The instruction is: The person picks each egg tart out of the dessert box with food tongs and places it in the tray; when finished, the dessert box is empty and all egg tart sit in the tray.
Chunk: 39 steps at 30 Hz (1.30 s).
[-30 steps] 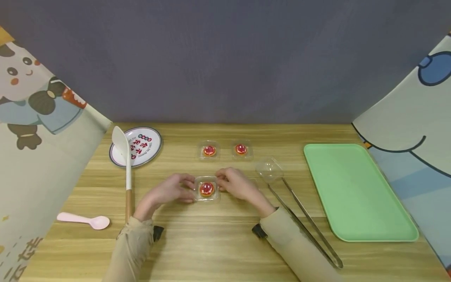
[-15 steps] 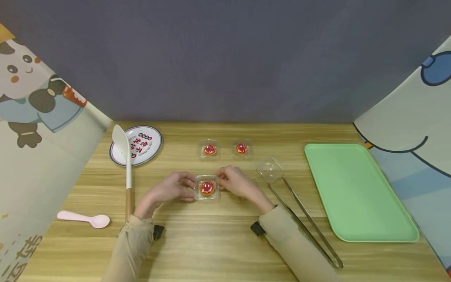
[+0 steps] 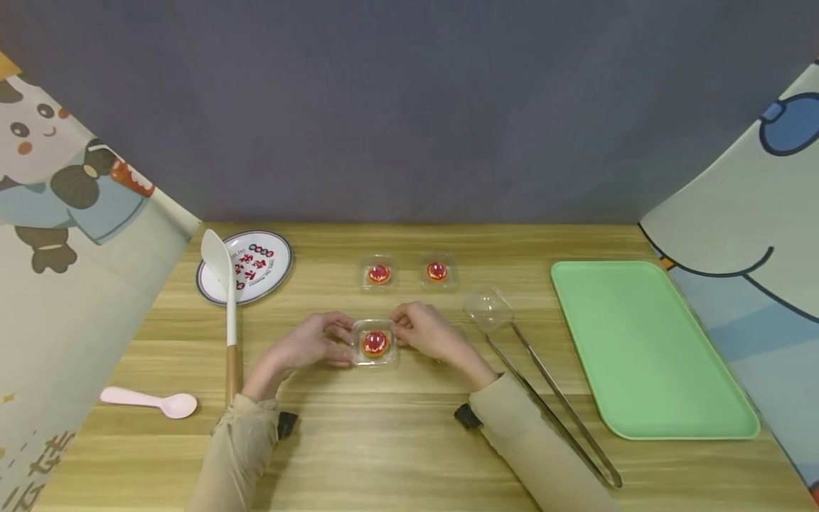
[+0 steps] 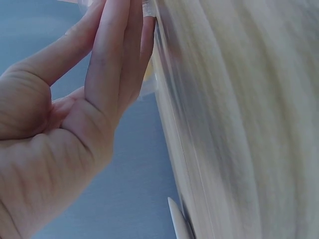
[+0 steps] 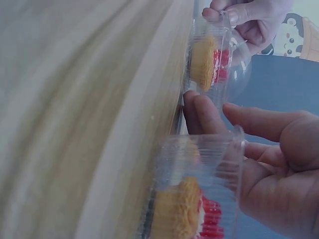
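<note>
A clear plastic tart box [image 3: 375, 360] with a red-topped tart [image 3: 375, 344] in it sits on the table between the two hands. My left hand [image 3: 318, 340] holds its left side, the fingers long and the thumb at the edge. My right hand [image 3: 425, 330] pinches the right edge between thumb and forefinger. In the right wrist view a clear dome [image 5: 241, 69] bulges over the tart. A second clear box [image 5: 199, 154] with a tart [image 5: 184, 211] stands close to the camera, beside the right palm; in the head view the right hand mostly hides it.
Two more boxed tarts [image 3: 379, 274] stand behind. At right lie a clear empty cup-like piece [image 3: 489, 308], metal tongs [image 3: 563, 398] and a green tray [image 3: 652, 348]. At left are a printed plate [image 3: 262, 274], a white ladle-like utensil [image 3: 232, 313] lying across it, and a pink spoon [image 3: 177, 406].
The right hand's fingers have shifted very slightly at the box edge. Otherwise both hands and the box stay in place; the whole view sways a little.
</note>
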Tool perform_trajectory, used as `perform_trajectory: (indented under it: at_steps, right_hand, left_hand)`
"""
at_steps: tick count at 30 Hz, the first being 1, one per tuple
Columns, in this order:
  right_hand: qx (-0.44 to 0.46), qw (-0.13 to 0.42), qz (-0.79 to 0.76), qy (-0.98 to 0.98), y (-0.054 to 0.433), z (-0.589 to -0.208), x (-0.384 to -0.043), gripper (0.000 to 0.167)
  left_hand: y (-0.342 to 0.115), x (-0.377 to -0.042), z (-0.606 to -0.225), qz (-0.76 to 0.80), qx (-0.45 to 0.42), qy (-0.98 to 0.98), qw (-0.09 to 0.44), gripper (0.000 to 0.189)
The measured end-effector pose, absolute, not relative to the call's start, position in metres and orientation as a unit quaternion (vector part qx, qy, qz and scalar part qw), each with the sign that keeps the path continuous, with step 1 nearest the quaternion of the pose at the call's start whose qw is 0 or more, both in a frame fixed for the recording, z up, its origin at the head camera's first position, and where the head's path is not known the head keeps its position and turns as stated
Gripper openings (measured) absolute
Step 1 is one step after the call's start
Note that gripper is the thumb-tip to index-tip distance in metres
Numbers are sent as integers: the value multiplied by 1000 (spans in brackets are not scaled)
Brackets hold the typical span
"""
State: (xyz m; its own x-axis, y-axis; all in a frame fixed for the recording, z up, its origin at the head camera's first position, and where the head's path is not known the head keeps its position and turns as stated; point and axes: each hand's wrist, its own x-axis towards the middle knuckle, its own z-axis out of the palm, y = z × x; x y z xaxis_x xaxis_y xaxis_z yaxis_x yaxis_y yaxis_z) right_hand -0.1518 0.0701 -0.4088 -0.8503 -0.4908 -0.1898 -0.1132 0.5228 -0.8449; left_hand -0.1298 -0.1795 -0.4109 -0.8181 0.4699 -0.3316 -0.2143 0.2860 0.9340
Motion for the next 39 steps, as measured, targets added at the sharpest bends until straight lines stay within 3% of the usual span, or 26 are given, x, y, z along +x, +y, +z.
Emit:
perform_trajectory:
  at_steps: [8,39]
  right_hand:
    - [-167,209,-458,848,70,-409,-150,25]
    - [-172,209,-449,852,73,-409,-150,28]
  left_hand:
    - [-180,-130,-410,568,92,773,265,59]
    - [-179,-129,-411,571,100,774,253,48]
